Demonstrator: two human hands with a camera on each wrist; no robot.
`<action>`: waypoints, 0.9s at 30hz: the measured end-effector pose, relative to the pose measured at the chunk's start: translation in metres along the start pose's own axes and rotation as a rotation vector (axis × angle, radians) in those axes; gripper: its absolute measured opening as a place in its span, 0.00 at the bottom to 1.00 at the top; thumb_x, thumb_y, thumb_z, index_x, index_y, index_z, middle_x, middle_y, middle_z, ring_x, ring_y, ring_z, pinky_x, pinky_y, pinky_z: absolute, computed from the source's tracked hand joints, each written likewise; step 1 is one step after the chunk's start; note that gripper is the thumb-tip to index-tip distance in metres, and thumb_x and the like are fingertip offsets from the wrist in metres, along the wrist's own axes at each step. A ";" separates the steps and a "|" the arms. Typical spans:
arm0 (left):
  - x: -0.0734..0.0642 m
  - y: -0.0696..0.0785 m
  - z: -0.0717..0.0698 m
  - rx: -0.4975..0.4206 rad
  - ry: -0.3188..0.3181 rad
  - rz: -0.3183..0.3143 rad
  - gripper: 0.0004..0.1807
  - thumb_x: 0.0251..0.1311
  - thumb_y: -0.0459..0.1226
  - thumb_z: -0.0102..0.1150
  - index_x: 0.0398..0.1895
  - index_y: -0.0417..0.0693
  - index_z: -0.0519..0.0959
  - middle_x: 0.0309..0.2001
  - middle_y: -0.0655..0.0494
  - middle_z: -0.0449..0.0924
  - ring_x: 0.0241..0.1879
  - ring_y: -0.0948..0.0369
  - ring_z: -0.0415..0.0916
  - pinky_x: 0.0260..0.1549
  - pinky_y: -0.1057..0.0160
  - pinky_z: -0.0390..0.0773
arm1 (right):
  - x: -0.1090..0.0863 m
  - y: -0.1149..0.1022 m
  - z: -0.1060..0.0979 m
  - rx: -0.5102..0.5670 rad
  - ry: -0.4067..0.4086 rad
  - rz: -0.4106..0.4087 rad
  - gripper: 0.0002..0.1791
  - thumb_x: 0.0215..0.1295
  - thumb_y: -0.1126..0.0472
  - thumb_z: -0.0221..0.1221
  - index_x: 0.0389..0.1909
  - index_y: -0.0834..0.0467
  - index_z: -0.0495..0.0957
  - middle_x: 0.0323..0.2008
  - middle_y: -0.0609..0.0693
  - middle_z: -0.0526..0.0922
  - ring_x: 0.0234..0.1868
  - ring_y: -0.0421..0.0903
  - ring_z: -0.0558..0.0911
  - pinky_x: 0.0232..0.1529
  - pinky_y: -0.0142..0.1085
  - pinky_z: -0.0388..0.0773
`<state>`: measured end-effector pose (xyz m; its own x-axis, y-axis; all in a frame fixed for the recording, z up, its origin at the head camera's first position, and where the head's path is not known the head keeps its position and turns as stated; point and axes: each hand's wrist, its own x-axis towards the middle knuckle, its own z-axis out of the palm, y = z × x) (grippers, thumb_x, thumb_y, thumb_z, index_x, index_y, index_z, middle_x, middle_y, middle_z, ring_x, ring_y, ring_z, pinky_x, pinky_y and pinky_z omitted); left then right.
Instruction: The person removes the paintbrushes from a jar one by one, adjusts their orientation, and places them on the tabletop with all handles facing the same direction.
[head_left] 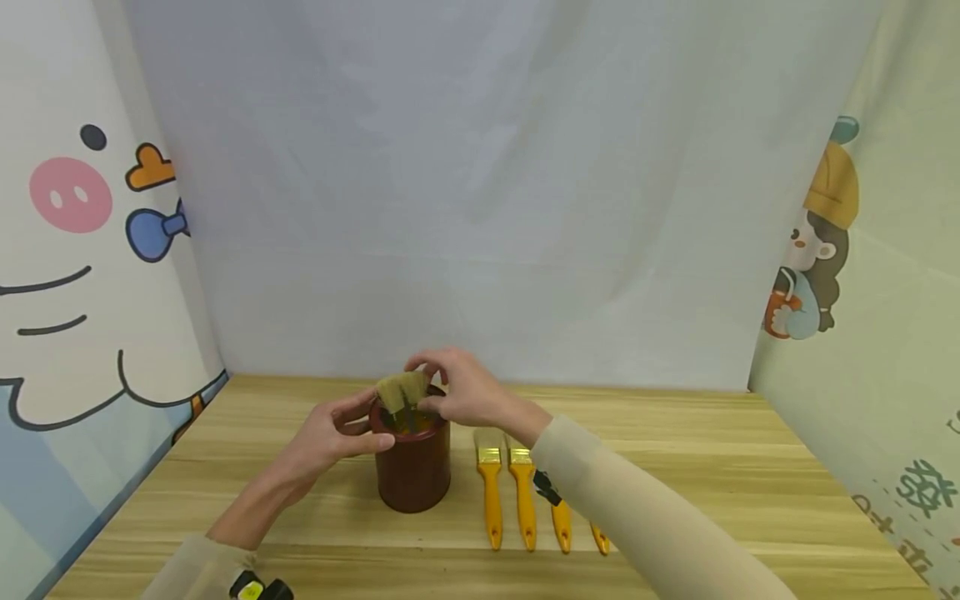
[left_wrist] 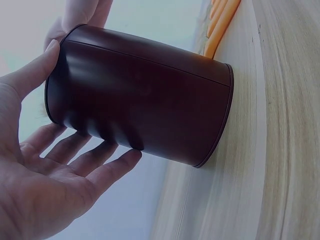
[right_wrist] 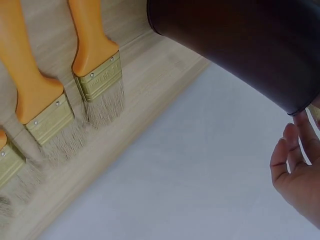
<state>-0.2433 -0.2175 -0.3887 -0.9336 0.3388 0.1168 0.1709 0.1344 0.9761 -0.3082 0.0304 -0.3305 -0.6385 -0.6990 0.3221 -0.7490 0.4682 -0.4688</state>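
A dark reddish-brown cylindrical holder (head_left: 414, 475) stands upright on the table. Tan paintbrush bristles (head_left: 401, 392) stick up above its rim, while the handles are hidden inside. My left hand (head_left: 330, 437) grips the holder from the left, thumb near the front rim; in the left wrist view its fingers (left_wrist: 75, 150) rest along the wall. Over the opening is my right hand (head_left: 468, 392), thumb beside the bristles and fingers bent at the far rim. The right wrist view shows those fingertips (right_wrist: 292, 137) at the rim; whether they pinch a brush is hidden.
Several paintbrushes with orange handles (head_left: 491, 500) lie in a row right of the holder, bristles away from me, some partly under my right sleeve (head_left: 637, 500). The wooden table (head_left: 675, 425) ends at a pale hanging cloth (head_left: 480, 208). Printed cloths hang on both sides.
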 end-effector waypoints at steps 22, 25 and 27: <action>0.000 0.000 0.000 -0.010 -0.011 -0.027 0.48 0.69 0.40 0.70 0.85 0.42 0.54 0.82 0.39 0.51 0.76 0.35 0.56 0.68 0.42 0.72 | 0.001 -0.010 0.006 -0.133 -0.022 0.056 0.25 0.69 0.65 0.70 0.64 0.51 0.76 0.43 0.46 0.88 0.47 0.46 0.82 0.49 0.40 0.80; 0.001 0.000 0.000 -0.013 -0.006 -0.030 0.49 0.68 0.40 0.71 0.85 0.40 0.53 0.82 0.37 0.50 0.76 0.35 0.57 0.67 0.43 0.73 | -0.001 -0.008 0.005 -0.075 -0.015 0.065 0.25 0.69 0.66 0.69 0.64 0.52 0.76 0.44 0.48 0.88 0.45 0.45 0.83 0.46 0.39 0.81; 0.001 0.000 0.000 -0.014 -0.003 -0.035 0.50 0.68 0.40 0.71 0.85 0.39 0.52 0.82 0.36 0.49 0.76 0.36 0.57 0.66 0.44 0.74 | -0.002 -0.007 0.004 -0.079 -0.015 0.063 0.25 0.69 0.65 0.69 0.64 0.52 0.76 0.44 0.48 0.87 0.45 0.45 0.83 0.46 0.40 0.80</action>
<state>-0.2441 -0.2177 -0.3887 -0.9380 0.3366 0.0823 0.1338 0.1329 0.9820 -0.3011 0.0259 -0.3314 -0.6826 -0.6744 0.2816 -0.7195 0.5525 -0.4208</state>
